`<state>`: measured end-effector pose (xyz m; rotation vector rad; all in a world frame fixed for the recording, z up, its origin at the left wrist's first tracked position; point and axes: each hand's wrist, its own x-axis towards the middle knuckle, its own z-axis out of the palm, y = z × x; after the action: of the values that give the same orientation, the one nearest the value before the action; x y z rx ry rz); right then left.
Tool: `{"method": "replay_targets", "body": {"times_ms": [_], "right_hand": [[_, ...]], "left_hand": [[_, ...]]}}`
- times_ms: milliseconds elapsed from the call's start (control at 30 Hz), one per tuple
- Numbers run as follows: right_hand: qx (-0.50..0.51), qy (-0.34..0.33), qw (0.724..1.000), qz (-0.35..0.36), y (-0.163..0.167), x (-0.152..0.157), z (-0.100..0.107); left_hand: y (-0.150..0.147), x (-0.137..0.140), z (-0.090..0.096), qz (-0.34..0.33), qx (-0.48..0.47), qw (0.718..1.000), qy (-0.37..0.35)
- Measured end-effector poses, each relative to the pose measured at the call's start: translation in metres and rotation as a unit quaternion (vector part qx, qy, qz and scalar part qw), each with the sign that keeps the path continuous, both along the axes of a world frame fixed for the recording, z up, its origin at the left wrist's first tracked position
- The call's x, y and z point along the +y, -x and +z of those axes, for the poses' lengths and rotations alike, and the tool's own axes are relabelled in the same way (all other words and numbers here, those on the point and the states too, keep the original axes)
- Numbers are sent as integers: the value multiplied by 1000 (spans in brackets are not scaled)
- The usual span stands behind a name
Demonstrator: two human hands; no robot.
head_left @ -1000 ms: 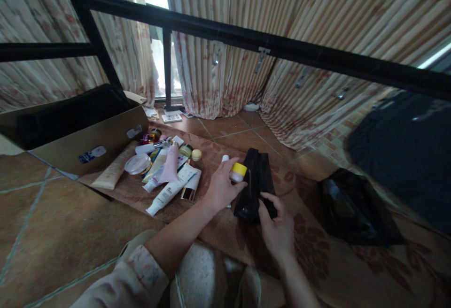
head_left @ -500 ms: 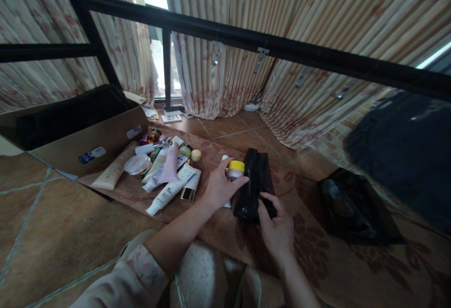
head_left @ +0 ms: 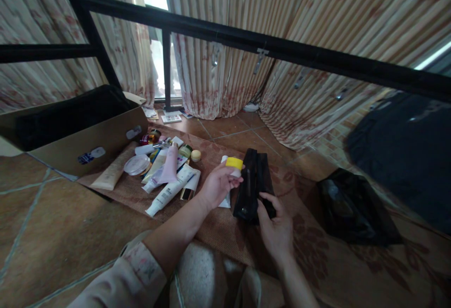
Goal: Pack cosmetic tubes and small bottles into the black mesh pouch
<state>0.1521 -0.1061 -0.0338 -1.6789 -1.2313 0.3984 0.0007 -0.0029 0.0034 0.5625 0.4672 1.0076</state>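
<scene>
In my left hand (head_left: pixel 217 185) is a small jar (head_left: pixel 234 165) with a yellow lid, held just left of a black pouch (head_left: pixel 247 190). The pouch stands on the brown patterned mat, and my right hand (head_left: pixel 276 226) grips its near right side between thumb and fingers. A white tube (head_left: pixel 226 200) lies partly hidden behind my left hand. Further left is a pile of cosmetics, with a pink tube (head_left: pixel 170 163), a white tube with print (head_left: pixel 169 196), a round clear compact (head_left: pixel 137 164) and a beige tube (head_left: pixel 114 167).
A cardboard box (head_left: pixel 105 141) with a black item inside stands at the left. A crumpled black plastic bag (head_left: pixel 355 214) lies on the mat at the right. A black metal rail (head_left: pixel 218 28) crosses in front of the curtains (head_left: pixel 225 78).
My left hand has turned over with the jar and drawn slightly left, so more of the white tube shows. My right hand stays on the pouch.
</scene>
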Motion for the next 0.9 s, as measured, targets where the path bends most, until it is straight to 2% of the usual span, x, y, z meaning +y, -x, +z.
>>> {"method": "replay_targets", "body": {"times_ms": [200, 533, 900], "right_hand": [[0, 10, 1000, 2, 1, 0, 3], [5, 12, 1000, 7, 1, -1, 3], [-10, 5, 1000, 4, 1, 0, 4]], "left_hand": [[2, 2, -1, -20, -38, 999, 31], [2, -1, 2, -30, -21, 999, 8], [3, -2, 5, -93, -22, 994, 48]]}}
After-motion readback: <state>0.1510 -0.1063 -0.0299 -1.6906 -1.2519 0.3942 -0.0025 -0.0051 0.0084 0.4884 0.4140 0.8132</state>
